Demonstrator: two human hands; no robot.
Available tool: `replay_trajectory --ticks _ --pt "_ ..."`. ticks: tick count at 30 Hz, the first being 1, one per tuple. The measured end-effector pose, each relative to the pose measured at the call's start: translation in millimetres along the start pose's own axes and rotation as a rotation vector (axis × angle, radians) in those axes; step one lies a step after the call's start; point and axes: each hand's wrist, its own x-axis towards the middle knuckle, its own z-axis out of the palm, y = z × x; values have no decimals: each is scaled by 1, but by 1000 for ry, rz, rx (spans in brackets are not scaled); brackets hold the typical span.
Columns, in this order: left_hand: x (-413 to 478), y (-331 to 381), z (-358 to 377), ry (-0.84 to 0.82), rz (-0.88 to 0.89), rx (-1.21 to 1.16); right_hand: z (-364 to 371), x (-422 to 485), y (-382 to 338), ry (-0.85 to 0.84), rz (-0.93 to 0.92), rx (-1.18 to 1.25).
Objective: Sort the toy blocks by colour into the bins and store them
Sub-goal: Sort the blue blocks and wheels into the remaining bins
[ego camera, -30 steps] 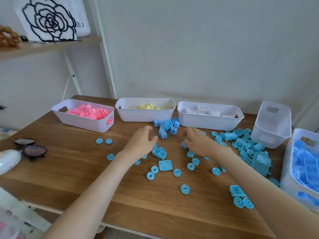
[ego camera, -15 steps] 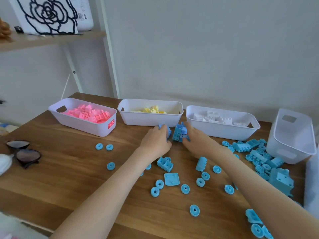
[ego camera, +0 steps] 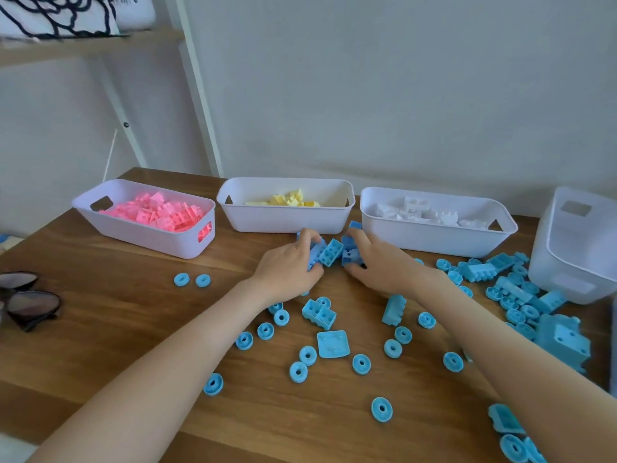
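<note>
A small heap of light blue blocks point(ego camera: 330, 252) lies in front of the gap between the yellow bin point(ego camera: 287, 218) and the white-block bin point(ego camera: 434, 237). My left hand point(ego camera: 288, 270) curls round the heap's left side and my right hand point(ego camera: 380, 264) curls round its right side, cupping the blocks between them. Several blue rings and bricks are scattered over the wooden table point(ego camera: 117, 329), with a dense cluster point(ego camera: 521, 292) at the right. A pink bin point(ego camera: 147, 225) of pink blocks stands at the left.
An empty white bin point(ego camera: 574, 259) tilts on its side at the far right. Sunglasses point(ego camera: 28, 300) lie at the table's left edge. A shelf post point(ego camera: 197, 95) rises behind the bins against the wall.
Both hands have moved away from me to the heap near the bins and closed round it. The camera has tipped so the dark blue bin at the right left the view.
</note>
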Motion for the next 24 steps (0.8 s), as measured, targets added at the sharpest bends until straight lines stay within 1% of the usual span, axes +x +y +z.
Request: replay_trajectory --ticks 5,9,12,15,19,24 --pt "0 -3 3 40 -46 -130 -3 -6 -4 -17 0 -27" --pt "1 -6 5 90 -76 -330 -2 -11 -2 -37 32 25" --pt "1 -9 3 136 -142 -479 -2 -16 1 -63 49 44" --pt "-1 -9 0 135 -174 -557 -3 -18 0 -81 3 -5" --pt "-3 -9 -2 118 -156 -644 -2 -20 0 -94 -14 -69" --pt "-5 -11 -6 202 -233 -872 2 -20 -1 -67 -10 -108"
